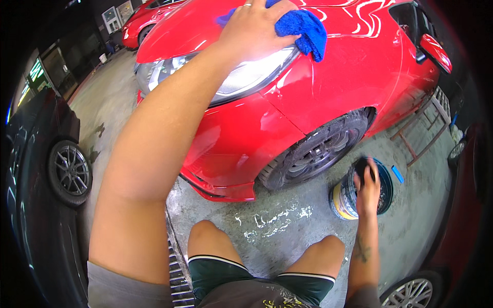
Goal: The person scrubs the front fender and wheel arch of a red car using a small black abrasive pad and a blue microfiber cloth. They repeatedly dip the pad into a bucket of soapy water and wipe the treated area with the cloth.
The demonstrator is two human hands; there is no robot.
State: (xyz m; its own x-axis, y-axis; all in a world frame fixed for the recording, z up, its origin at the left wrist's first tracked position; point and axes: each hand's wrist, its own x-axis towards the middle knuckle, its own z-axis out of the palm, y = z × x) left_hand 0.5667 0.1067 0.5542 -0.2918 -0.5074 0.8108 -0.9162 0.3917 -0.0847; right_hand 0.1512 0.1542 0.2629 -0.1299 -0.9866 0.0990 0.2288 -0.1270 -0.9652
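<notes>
A bright red car (pixel 339 72) fills the upper middle, its headlight (pixel 257 74) partly covered by my left forearm. My left hand (pixel 259 31) presses a blue microfibre cloth (pixel 308 33) onto the bonnet just above that headlight; folds of cloth stick out on both sides of the fingers. Lower right, a bucket (pixel 336 200) stands on the floor beside the front wheel (pixel 321 154). Over its opening, my right hand (pixel 368 190) has its fingers around a dark rounded thing (pixel 362 167), whose kind I cannot make out. The bucket's contents look dark and are mostly hidden.
Wet, foamy patches (pixel 277 220) lie on the concrete between my knees and the wheel. A floor drain grate (pixel 178 277) runs by my left leg. Dark cars (pixel 36 205) flank both sides. A metal frame (pixel 429 138) and a small blue item (pixel 397 174) are beyond the bucket.
</notes>
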